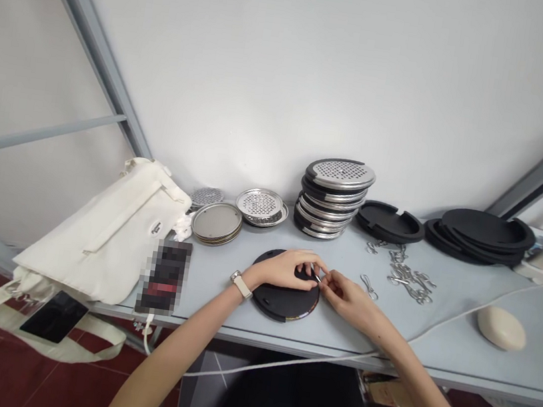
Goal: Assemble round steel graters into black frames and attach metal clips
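A round black disc (pixel 283 299) lies flat on the grey table (pixel 334 333) in front of me. My left hand (pixel 287 268) rests on top of the disc, fingers curled, its fingertips at the disc's right edge. My right hand (pixel 346 296) meets it there, pinching a small metal clip (pixel 318 277) against the rim. Both hands touch the clip. A watch with a pale strap sits on my left wrist.
Loose metal clips (pixel 405 276) lie to the right. Behind stand a stack of perforated metal discs (pixel 333 199), smaller metal plates (pixel 217 223), and black rings (pixel 390 221) (pixel 482 234). A white bag (pixel 111 228) lies left; a beige oval object (pixel 501 328) and white cable (pixel 468 312) right.
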Demonstrator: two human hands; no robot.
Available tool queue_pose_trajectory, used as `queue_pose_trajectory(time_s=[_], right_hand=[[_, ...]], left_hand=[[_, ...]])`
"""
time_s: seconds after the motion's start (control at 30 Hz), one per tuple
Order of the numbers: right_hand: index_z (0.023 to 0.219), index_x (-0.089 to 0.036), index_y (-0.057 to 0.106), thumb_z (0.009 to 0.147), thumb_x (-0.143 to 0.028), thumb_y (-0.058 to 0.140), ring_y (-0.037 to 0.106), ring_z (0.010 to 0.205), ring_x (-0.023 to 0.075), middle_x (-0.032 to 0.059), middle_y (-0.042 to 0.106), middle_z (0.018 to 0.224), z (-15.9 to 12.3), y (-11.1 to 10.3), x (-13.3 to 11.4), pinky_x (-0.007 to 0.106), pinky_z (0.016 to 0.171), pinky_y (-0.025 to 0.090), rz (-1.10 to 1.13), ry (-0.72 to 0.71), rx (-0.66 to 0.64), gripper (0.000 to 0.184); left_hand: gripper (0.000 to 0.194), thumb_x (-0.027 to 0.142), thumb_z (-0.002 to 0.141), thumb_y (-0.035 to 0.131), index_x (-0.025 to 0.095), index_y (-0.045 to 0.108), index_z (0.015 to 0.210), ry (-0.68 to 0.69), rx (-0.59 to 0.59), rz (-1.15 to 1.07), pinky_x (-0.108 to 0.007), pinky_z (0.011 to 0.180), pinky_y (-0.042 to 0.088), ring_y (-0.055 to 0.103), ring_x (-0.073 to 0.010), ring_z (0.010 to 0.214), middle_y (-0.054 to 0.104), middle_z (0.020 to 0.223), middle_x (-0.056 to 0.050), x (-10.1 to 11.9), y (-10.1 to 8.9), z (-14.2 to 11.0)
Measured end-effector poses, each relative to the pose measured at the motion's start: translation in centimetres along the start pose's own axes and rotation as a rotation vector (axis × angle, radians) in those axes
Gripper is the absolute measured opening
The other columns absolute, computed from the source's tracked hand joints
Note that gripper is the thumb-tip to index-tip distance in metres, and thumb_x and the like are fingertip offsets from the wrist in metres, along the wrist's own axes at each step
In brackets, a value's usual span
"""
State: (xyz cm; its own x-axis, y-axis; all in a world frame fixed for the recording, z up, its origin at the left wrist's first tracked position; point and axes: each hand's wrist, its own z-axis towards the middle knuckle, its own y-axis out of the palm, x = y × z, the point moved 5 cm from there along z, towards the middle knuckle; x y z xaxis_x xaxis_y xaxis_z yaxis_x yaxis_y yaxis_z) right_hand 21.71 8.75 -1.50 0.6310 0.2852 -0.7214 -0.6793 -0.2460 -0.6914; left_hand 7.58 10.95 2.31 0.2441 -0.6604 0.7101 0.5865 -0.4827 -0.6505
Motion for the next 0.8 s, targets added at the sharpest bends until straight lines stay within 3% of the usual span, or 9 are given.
queue_pose_trajectory(time_s=[0.2, 0.47, 0.63, 0.73, 0.8], right_hand=[[0.074, -0.02, 0.049, 0.087, -0.05, 0.038, 0.048, 0.057, 0.0141, -0.0009, 0.055, 0.062, -0.1, -0.4, -0.7, 0.026, 0.055, 0.038, 0.041, -0.001, -0.003, 0.034], [0.075, -0.022, 0.046, 0.091, -0.043, 0.036, 0.052, 0.056, 0.0156, -0.0007, 0.057, 0.062, -1.3, -0.1, -1.8, 0.026, 0.055, 0.039, -0.062, -0.041, 0.057, 0.028], [0.093, -0.022, 0.049, 0.091, -0.043, 0.039, 0.059, 0.059, 0.0189, 0.0022, 0.062, 0.068, -1.7, -1.5, -3.5, 0.03, 0.056, 0.045, -0.155, -0.002, 0.129, 0.024], [0.107, -0.025, 0.052, 0.09, -0.046, 0.043, 0.064, 0.085, 0.025, 0.0094, 0.065, 0.093, -5.4, -3.3, -5.3, 0.036, 0.069, 0.051, -0.184, -0.074, 0.338, 0.028], [0.115, -0.033, 0.053, 0.089, -0.044, 0.049, 0.06, 0.101, 0.0298, 0.0104, 0.064, 0.104, -10.0, -2.8, -4.3, 0.04, 0.073, 0.053, -0.16, -0.098, 0.341, 0.029]], left_hand=[[0.03, 0.013, 0.075, 0.06, 0.017, 0.062, 0.104, -0.016, -0.001, 0.01, -0.023, 0.076, 0.044, 0.053, -0.0127, 0.081, 0.055, 0.088, -0.003, 0.0, 0.1, 0.0], [0.017, 0.02, 0.076, 0.064, 0.016, 0.064, 0.093, -0.006, 0.023, 0.061, -0.025, 0.082, 0.044, 0.053, -0.014, 0.086, 0.054, 0.093, -0.004, 0.0, -0.2, -0.2], [0.017, 0.019, 0.077, 0.063, 0.014, 0.065, 0.093, -0.024, 0.019, 0.016, -0.023, 0.076, 0.045, 0.054, -0.0132, 0.081, 0.057, 0.092, -0.005, -0.2, -0.2, -0.1], [0.015, 0.016, 0.079, 0.061, 0.015, 0.067, 0.093, -0.019, -0.013, -0.004, -0.023, 0.08, 0.044, 0.057, -0.0137, 0.085, 0.06, 0.093, -0.005, 0.0, -0.1, -0.2], [0.014, 0.015, 0.08, 0.06, 0.015, 0.068, 0.092, -0.014, -0.022, -0.007, -0.024, 0.083, 0.043, 0.058, -0.0144, 0.089, 0.062, 0.094, -0.006, 0.2, -0.1, -0.3]])
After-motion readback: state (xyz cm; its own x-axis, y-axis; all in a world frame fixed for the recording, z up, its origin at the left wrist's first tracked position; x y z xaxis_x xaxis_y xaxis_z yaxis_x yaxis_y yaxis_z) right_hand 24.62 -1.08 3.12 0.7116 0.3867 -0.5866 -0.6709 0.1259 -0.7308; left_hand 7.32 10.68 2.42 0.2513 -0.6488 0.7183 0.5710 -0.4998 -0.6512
